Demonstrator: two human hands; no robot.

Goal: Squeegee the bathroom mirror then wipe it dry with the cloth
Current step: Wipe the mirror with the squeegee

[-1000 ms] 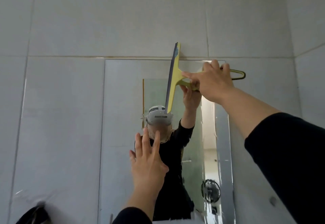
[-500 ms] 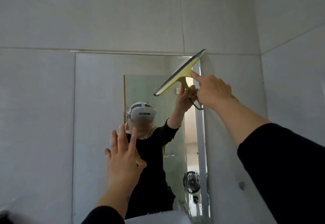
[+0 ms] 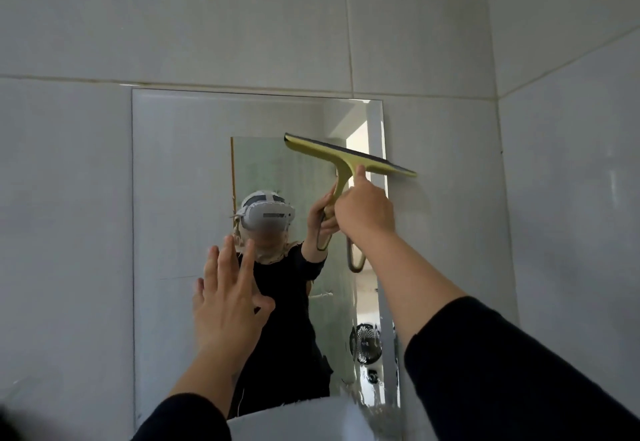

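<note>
Grey tiled wall [image 3: 69, 198] around your mirror [image 3: 173, 163], your right hand [image 3: 363, 212] gripping the yellow squeegee [image 3: 346, 158] at its upper right edge, your left hand [image 3: 228, 298] spread against the glass, reflected fan [image 3: 367, 343] low right

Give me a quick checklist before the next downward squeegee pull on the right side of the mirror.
1. Right hand gripping the squeegee handle: ok.
2. Blade level: not ok, it slopes down to the right.
3. Blade within the mirror: not ok, its right end overhangs onto the wall tile.
4. Left hand clear of the stroke path: ok, open and off to the left.
5. Blade flat on the glass: cannot tell.
6. Cloth ready: cannot tell, none identifiable.
</note>
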